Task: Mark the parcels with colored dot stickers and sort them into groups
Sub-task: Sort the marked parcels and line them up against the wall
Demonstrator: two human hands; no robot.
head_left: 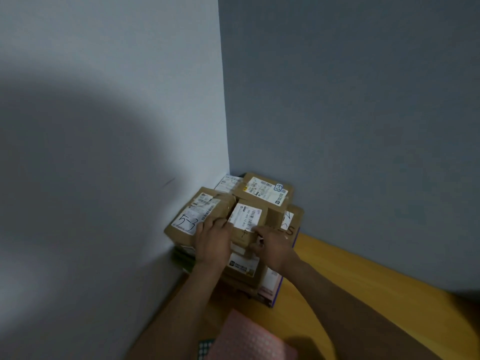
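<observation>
A stack of brown cardboard parcels with white shipping labels fills the room corner. A small parcel (246,219) sits on top at the front, and both hands are on it. My left hand (213,241) lies over its left edge, beside a parcel marked "5-3" (193,215). My right hand (272,245) grips its right front corner with curled fingers. Another labelled parcel (265,190) lies behind it. A sheet of dot stickers (205,349) shows at the bottom edge.
Grey walls meet right behind the stack. A pink bubble mailer (249,339) lies on the wooden floor (337,276) near me. A purple-edged box (272,289) sits at the base of the stack. Open floor extends to the right.
</observation>
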